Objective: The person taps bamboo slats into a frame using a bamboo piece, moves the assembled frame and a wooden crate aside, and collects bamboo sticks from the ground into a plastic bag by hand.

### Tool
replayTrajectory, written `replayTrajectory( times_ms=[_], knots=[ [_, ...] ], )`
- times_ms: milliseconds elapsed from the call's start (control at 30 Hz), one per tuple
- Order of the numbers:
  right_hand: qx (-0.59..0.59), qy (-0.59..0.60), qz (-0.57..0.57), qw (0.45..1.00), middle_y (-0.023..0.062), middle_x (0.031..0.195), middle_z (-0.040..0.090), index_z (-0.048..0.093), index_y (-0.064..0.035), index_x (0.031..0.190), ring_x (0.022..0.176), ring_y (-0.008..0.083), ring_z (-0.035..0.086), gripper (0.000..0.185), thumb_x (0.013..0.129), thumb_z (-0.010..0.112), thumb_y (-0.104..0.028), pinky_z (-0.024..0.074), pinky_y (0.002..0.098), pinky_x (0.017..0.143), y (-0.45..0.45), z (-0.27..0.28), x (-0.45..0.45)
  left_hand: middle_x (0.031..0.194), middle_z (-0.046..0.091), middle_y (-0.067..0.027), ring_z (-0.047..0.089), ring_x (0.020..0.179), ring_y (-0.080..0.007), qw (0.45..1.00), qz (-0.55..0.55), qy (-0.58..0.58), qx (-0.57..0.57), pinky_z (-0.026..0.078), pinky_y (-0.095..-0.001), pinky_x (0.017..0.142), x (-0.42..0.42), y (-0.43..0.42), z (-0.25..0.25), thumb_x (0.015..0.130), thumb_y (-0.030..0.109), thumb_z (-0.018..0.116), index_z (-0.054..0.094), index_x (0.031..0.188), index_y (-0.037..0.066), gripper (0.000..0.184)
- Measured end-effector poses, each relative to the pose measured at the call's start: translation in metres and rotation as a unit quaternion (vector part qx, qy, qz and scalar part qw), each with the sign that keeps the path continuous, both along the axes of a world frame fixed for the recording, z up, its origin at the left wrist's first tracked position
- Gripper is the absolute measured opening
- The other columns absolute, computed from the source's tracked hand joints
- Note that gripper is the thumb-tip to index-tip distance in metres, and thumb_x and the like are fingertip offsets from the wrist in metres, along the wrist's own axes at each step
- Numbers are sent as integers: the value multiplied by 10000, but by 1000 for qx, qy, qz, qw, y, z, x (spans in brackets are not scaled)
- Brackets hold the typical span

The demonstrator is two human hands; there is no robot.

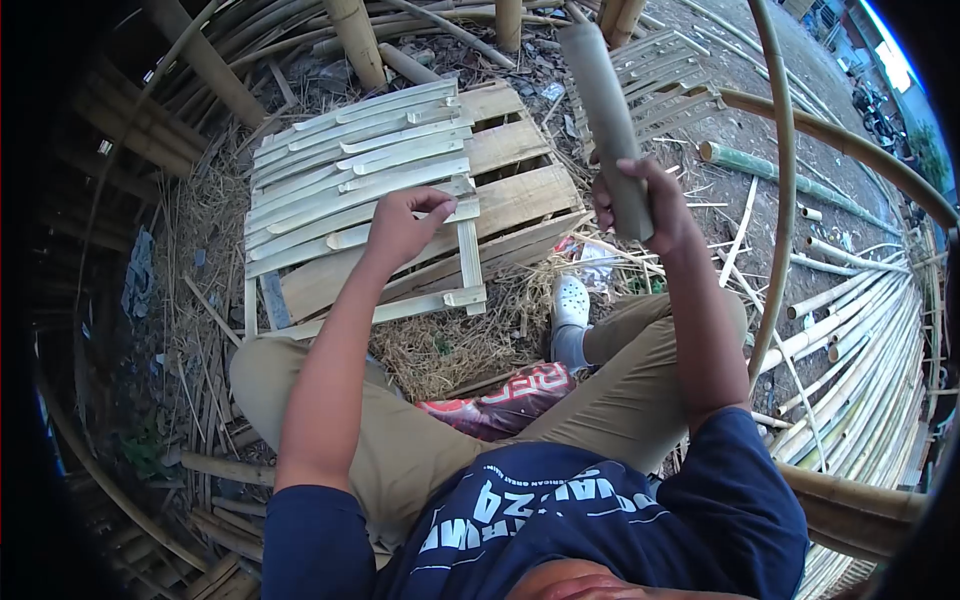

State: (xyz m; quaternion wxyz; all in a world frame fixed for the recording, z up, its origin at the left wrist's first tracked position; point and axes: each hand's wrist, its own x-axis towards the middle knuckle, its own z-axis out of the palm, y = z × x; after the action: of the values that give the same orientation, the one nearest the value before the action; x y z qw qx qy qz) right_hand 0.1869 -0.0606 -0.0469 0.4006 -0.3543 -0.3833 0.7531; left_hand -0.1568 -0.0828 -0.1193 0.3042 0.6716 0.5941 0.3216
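A slatted panel of pale split-bamboo strips (365, 165) lies over a low wooden pallet (540, 195) in front of me. My left hand (408, 228) is at the panel's right edge, thumb and fingertips pinched together by a slat end. What the pinch holds, if anything, is too small to make out. Raised to the right, my right hand (640, 200) is wrapped round the lower end of a thick, smooth bamboo stick (603, 90). The stick stands nearly upright, slightly blurred, and apart from the panel.
Another slatted bamboo panel (650, 85) lies beyond the stick. Long bamboo strips (850, 345) and a green bamboo pole (790, 175) are on the right. A curved bamboo pole (785, 200) rises near my right arm. Straw and shavings (450, 350) cover the ground by my shoe (571, 302).
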Motion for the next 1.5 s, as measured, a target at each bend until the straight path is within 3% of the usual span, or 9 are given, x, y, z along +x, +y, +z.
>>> replayTrajectory(
  times_ms=[33, 167, 400, 767, 867, 967, 1200, 1333, 1500],
  knots=[
    [10, 19, 54, 998, 114, 878, 610, 489, -3, 1307, 716, 217, 628, 519, 900, 648, -282, 556, 352, 645, 3, -5, 2, 897, 769, -17, 689, 860, -105, 998, 27, -7, -49, 528, -299, 769, 5, 1, 1, 923, 296, 756, 797, 1015, 86, 233],
    [34, -8, 126, 991, 148, 986, 650, 484, 1, 1337, 860, 229, 670, 584, 841, 732, -180, 559, 395, 777, 7, -9, -5, 860, 772, -45, 709, 877, -197, 989, 41, 16, 139, 542, -330, 824, 9, 12, -33, 858, 246, 810, 809, 940, 111, 158],
    [10, -96, 145, 985, 122, 894, 632, 533, 24, 1186, 747, 216, 644, 469, 766, 713, -84, 539, 355, 701, 12, -38, -14, 882, 763, -11, 691, 897, -212, 965, 44, 89, 242, 537, -367, 831, 8, 19, -55, 799, 187, 840, 803, 848, 125, 88],
    [-97, -151, 87, 980, 108, 822, 613, 525, 22, 1066, 641, 202, 612, 306, 827, 668, -105, 531, 347, 605, 10, -44, -35, 898, 749, -71, 683, 898, -244, 969, -14, 73, 236, 527, -367, 851, 9, 33, -74, 793, 83, 813, 772, 855, 46, 83],
    [-78, -155, 84, 981, 100, 826, 610, 528, 38, 1106, 621, 186, 626, 348, 835, 692, -105, 532, 335, 576, 11, -52, -33, 910, 743, -71, 680, 913, -250, 965, -20, 71, 252, 528, -375, 853, 5, 34, -81, 790, 69, 806, 768, 858, 45, 82],
    [82, -283, 108, 950, 96, 834, 625, 537, 57, 1145, 599, 163, 641, 392, 839, 723, -103, 532, 321, 541, 4, -51, -35, 924, 737, -64, 678, 928, -250, 961, -15, 72, 265, 526, -378, 856, 4, 32, -83, 788, 70, 806, 770, 858, 54, 80],
    [158, -424, 155, 878, 80, 745, 627, 582, 38, 1105, 583, 133, 637, 382, 822, 757, -150, 503, 327, 510, -1, -66, -44, 952, 737, -42, 672, 984, -250, 963, -9, 90, 252, 506, -391, 901, 8, 29, -81, 765, 112, 832, 774, 839, 71, 102],
    [336, -522, 112, 776, 215, 781, 673, 580, 47, 1070, 719, 382, 693, 423, 765, 763, -182, 532, 459, 680, -8, -71, -47, 1063, 733, 4, 607, 1210, -242, 942, 18, 161, 293, 435, -418, 1008, 9, 27, -85, 776, 199, 848, 799, 846, 140, 104],
    [322, -560, 112, 755, 275, 833, 683, 567, 31, 1067, 823, 469, 681, 451, 735, 775, -192, 536, 523, 763, -19, -60, -56, 1136, 725, -66, 546, 1333, -282, 961, 30, 76, 263, 415, -472, 1085, 9, 30, -92, 758, 222, 862, 819, 816, 150, 102]
  ],
)
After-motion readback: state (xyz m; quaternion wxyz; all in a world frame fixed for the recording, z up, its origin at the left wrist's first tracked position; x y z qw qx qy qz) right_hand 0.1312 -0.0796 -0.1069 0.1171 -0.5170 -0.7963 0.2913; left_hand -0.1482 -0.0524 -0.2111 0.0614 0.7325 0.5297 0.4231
